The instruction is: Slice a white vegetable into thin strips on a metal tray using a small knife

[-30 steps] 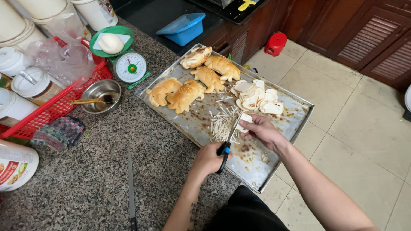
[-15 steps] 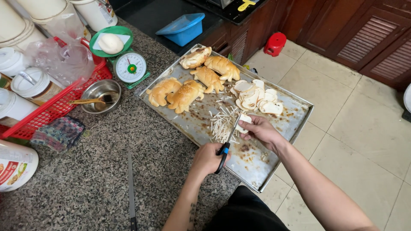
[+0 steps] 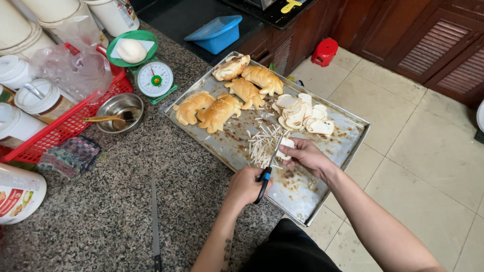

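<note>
You're in a kitchen: a speckled granite counter [image 3: 101, 211], a baking tray [image 3: 348, 146] of pastries [image 3: 219, 111], a kitchen scale [image 3: 155, 79].

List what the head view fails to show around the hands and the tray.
- Scissors: handles hidden inside the left hand.
- White slice: mostly covered by the right hand; its kind is unclear.
- Knife: handle cut off by the bottom edge.
- Scale dial: markings too small to read.
- Tubs: cut off by the top edge.

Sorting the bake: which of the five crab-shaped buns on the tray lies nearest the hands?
The sesame-topped bun, lower right of the front pair; it lies closest to the shred pile and both hands.
</note>
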